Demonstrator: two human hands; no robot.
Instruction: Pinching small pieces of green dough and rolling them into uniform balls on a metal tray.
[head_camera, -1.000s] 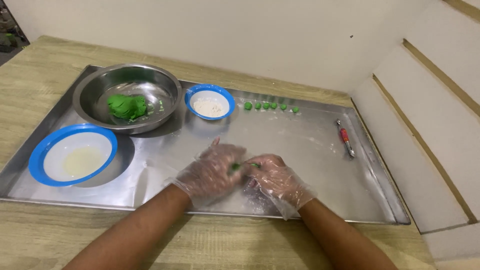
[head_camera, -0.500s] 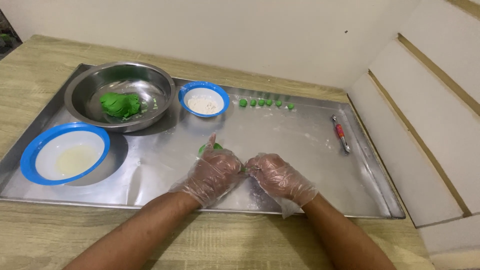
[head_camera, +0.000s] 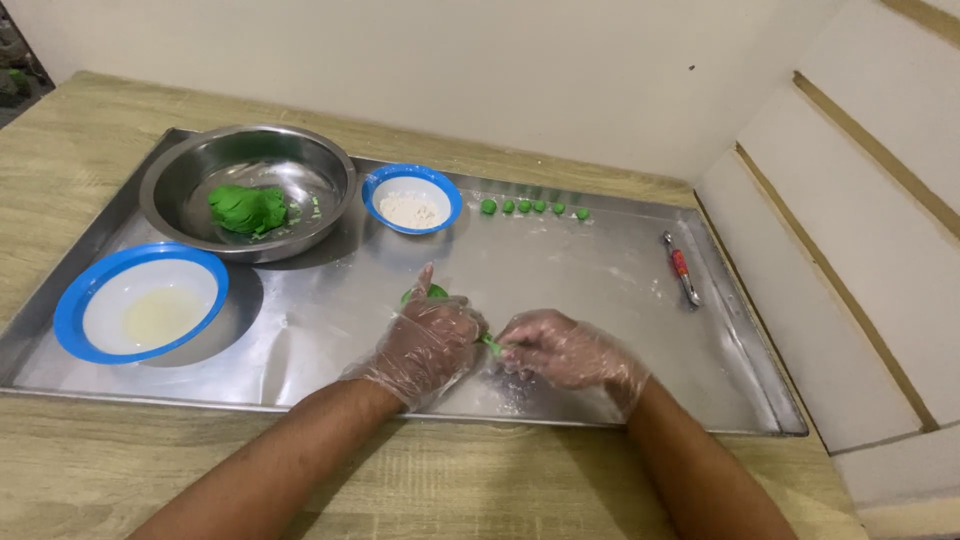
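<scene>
Figure. Head view of two gloved hands working green dough on a steel tray (head_camera: 620, 280) that lies on a wooden counter (head_camera: 90, 470).

The left hand (head_camera: 430, 340) is curled, fingers bent down, over a lump of green dough (head_camera: 432, 293) that peeps out at its far side beneath the raised forefinger. The right hand (head_camera: 560, 350) lies just beside it, fingertips drawn together and pinching a thin strand of dough (head_camera: 490, 343) that bridges the gap between the two hands. The strand's long axis runs roughly parallel to the tray's near edge. The lump lies on the far-left side of the right hand and is touched by the left hand alone, which is therefore the nearer.

Both hands sit near the middle of the tray's near edge. Along the far edge stands a row of small green balls (head_camera: 530, 207); toward the far left corner are a steel bowl (head_camera: 320, 185) holding the main mass of dough (head_camera: 247, 209) and a small blue bowl of flour (head_camera: 412, 199); a larger blue bowl of pale liquid (head_camera: 140, 300) sits at the near left; a red-handled tool (head_camera: 681, 267) lies toward the right edge.

Compared with half a second ago, the hands remain in much the same place, close together; the green strand between them is now exposed, where before only the lump behind the left hand showed.
</scene>
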